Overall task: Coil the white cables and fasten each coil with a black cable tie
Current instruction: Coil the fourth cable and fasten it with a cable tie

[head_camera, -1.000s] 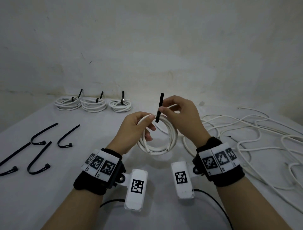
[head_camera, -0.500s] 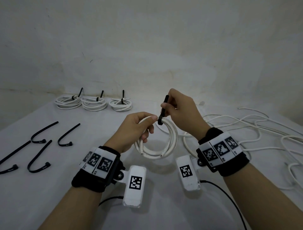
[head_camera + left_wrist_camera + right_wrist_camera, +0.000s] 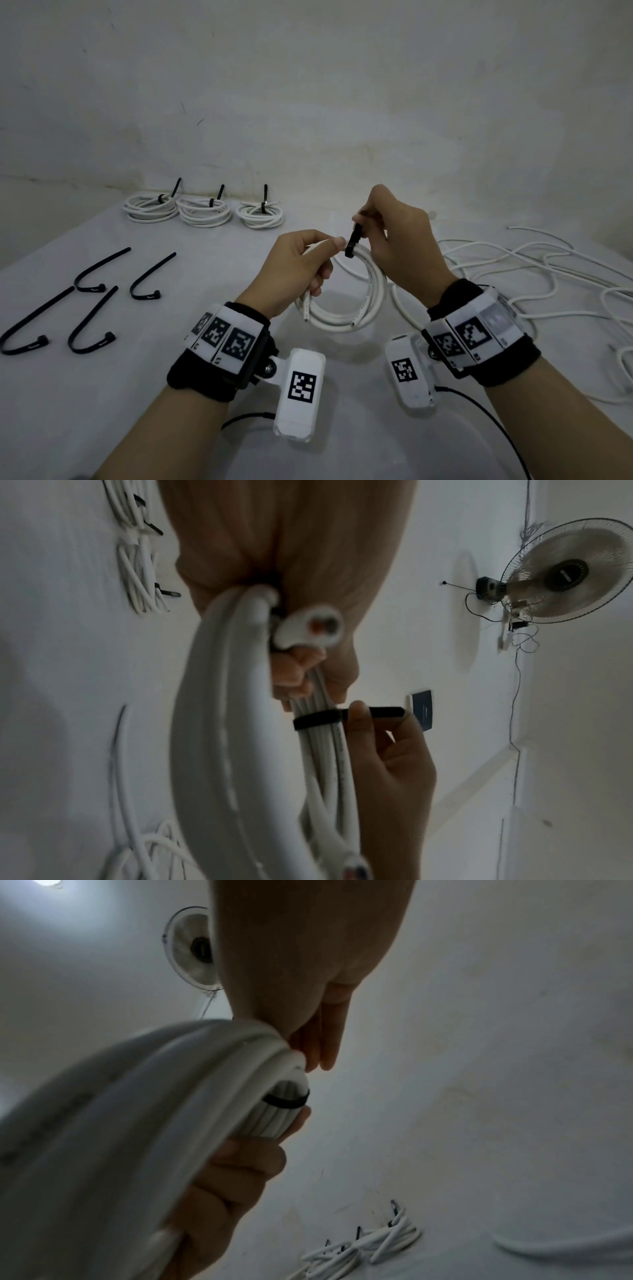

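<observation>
A white cable coil (image 3: 356,308) hangs above the table's middle. My left hand (image 3: 301,263) grips the coil's upper left side, fingers curled round the strands (image 3: 301,674). A black cable tie (image 3: 351,244) is wrapped round the coil's top (image 3: 316,721) (image 3: 286,1100). My right hand (image 3: 397,240) pinches the tie's free tail (image 3: 385,712) just above the coil. Three tied coils (image 3: 205,210) lie in a row at the back left. Several loose black ties (image 3: 92,301) lie on the left of the table.
Loose white cables (image 3: 534,274) sprawl in a tangle over the right side of the table. A bare wall rises behind the table. A wall fan (image 3: 561,572) shows in the wrist views. Black wires trail from the wrist cameras near the front edge.
My right hand slid down the tie's tail toward the coil, so less of the tail shows above my fingers. The tie's loop now sits tight against the strands.
</observation>
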Demonstrator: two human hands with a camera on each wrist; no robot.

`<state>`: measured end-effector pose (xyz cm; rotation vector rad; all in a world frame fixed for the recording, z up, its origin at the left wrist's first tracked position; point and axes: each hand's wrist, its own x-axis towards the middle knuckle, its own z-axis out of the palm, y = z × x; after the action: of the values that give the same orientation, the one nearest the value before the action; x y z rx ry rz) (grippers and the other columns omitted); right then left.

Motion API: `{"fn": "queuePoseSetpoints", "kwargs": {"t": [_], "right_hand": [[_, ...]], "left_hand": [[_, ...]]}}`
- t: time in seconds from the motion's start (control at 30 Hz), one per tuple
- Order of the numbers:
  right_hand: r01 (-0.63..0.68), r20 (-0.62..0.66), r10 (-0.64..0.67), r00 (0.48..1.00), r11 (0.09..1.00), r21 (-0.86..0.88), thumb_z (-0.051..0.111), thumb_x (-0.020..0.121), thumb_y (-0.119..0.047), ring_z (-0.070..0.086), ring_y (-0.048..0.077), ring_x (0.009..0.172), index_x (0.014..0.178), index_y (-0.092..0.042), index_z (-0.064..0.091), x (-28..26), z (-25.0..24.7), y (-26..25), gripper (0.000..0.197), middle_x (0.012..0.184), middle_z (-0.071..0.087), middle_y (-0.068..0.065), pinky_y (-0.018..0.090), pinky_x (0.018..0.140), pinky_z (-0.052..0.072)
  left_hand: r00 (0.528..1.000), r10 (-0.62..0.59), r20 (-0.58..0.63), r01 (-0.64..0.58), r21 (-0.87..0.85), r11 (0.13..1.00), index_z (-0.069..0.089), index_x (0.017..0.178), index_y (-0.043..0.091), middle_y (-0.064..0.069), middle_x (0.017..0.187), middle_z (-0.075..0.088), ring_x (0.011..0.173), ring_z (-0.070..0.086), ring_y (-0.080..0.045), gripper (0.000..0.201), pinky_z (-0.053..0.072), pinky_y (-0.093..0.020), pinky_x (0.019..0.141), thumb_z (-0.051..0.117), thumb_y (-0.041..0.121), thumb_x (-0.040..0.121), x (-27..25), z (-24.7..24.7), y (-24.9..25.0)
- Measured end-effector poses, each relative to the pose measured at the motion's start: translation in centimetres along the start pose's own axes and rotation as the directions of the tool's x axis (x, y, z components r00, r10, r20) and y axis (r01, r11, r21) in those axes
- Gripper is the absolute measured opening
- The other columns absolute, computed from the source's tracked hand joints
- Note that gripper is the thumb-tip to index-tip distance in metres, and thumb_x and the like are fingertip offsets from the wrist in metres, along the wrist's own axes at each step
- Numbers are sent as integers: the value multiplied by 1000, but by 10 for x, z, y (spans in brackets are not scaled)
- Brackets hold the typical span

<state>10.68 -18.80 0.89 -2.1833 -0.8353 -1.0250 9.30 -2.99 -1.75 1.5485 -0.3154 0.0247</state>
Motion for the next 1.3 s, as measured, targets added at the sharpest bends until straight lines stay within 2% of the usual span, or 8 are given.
{"fn": "queuePoseSetpoints", "kwargs": {"t": [0.07, 0.23, 0.33, 0.5, 0.77, 0.93, 1.13, 1.3], "right_hand": [[-44, -41, 46, 998, 998, 40, 55, 90, 3, 60, 0, 65, 79, -2, 46, 1, 3, 2, 15, 68, 63, 7, 15, 53, 43], [-115, -122, 124, 985, 990, 81, 55, 92, -4, 61, 27, 57, 81, -1, 44, 8, 4, 5, 15, 66, 62, 12, 29, 49, 43], [-135, -109, 146, 983, 986, 102, 57, 93, -10, 63, 18, 65, 85, -7, 46, 10, 4, 1, 14, 71, 61, 4, 29, 56, 49], [-455, 155, 429, 890, 810, 369, 59, 93, -31, 67, 9, 61, 94, -22, 54, -6, 13, -5, 10, 76, 66, 0, 25, 56, 53], [-478, -43, 526, 849, 801, 360, 53, 96, -27, 54, 5, 40, 88, -6, 60, -12, 29, 8, 23, 56, 55, 2, 14, 45, 39], [-562, 72, 590, 804, 715, 417, 38, 101, -36, 58, 10, 59, 89, -6, 65, -22, 35, 26, 42, 68, 62, 10, 25, 58, 50], [-595, 388, 593, 706, 793, -130, 56, 93, -19, 55, 17, 89, 96, -14, 66, -41, 48, 65, 11, 96, 53, 0, 22, 72, 34], [-602, 396, 617, 680, 778, -179, 65, 84, -9, 49, 14, 85, 101, -16, 65, -54, 47, 83, 18, 96, 50, 0, 17, 70, 31]], "left_hand": [[999, 33, -19, -33, 9, 999, 66, 82, 10, -4, 52, 49, 34, 36, -9, 17, 38, -21, 40, 59, 21, 92, 0, 0, -1], [993, 121, -11, -121, -14, 993, 68, 101, 14, -3, 68, 56, 43, 45, -9, 18, 51, -25, 48, 56, 25, 92, -1, -1, -1], [983, 169, -68, -169, 9, 986, 64, 104, 14, -2, 67, 52, 43, 46, -8, 18, 52, -26, 48, 53, 23, 94, 0, 0, -2], [944, 241, -225, -247, 3, 969, 59, 106, 12, 4, 59, 48, 44, 45, -6, 16, 51, -23, 48, 48, 20, 97, 3, -1, -3], [992, 97, -79, -103, -83, 991, 39, 127, 23, -3, 77, 59, 66, 66, -7, 25, 56, -24, 62, 37, 21, 101, 4, 1, -10], [983, 15, -183, -33, -98, 995, 41, 120, 18, -1, 72, 52, 56, 61, -4, 21, 51, -20, 51, 32, 10, 103, 23, -2, -21], [961, -146, -233, 111, -156, 981, 38, 125, 14, -2, 74, 47, 54, 59, -7, 24, 54, -21, 48, 30, 10, 103, 80, -18, -24], [918, -268, -292, 247, -107, 963, 37, 128, 11, -3, 77, 46, 64, 55, -13, 27, 53, -27, 50, 31, 8, 102, 143, -26, -45]]}}
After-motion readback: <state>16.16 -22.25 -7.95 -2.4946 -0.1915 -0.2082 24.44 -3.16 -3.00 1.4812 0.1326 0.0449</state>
